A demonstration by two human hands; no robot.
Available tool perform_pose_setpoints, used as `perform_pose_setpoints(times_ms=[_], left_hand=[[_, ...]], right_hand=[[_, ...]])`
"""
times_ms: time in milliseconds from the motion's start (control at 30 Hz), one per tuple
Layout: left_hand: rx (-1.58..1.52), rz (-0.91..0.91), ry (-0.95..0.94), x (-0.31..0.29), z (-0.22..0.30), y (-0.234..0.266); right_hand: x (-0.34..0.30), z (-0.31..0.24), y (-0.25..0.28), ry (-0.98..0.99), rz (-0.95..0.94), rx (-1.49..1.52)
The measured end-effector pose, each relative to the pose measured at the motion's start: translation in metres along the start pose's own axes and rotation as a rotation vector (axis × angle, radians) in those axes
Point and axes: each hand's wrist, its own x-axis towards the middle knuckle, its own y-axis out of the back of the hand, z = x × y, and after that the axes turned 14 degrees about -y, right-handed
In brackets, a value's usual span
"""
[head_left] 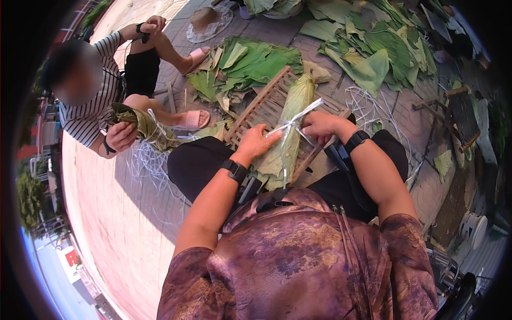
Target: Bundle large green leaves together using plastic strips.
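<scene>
A long bundle of large green-yellow leaves lies across a slatted wooden rack in front of me. White plastic string wraps round its middle, with crossing ends and a tail hanging toward me. My left hand grips the bundle's left side, its thumb at the string. On the other side, my right hand is closed, fingers curled round the string beside the crossing. Some of its fingertips are hidden.
Left of me a seated person holds a rolled leaf bundle tied with white string. Leaves are heaped beyond the rack and at the far right. Loose white string tangles on the paving. A small wooden stool stands right; a straw hat lies far off.
</scene>
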Motion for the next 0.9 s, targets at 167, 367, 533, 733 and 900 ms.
perform_pose_setpoints(times_ms=[167, 367, 533, 733, 900], left_hand=[[-0.138, -0.043, -0.074, -0.001, 0.009, -0.010], [-0.362, 0.216, -0.190, -0.022, 0.059, 0.021], [-0.677, 0.720, -0.393, -0.036, 0.067, 0.055], [-0.727, 1.264, -0.581, -0.104, 0.062, 0.162], [-0.549, 1.623, -0.390, -0.181, -0.006, 0.199]], right_hand=[[-0.008, -0.003, -0.018, 0.198, -0.147, 0.315], [-0.042, -0.010, -0.002, 0.524, -0.256, 0.649], [-0.054, -0.013, 0.021, 0.656, -0.278, 0.818], [-0.027, 0.005, 0.028, 0.465, -0.110, 0.871], [-0.023, 0.001, 0.017, 0.326, -0.003, 0.806]])
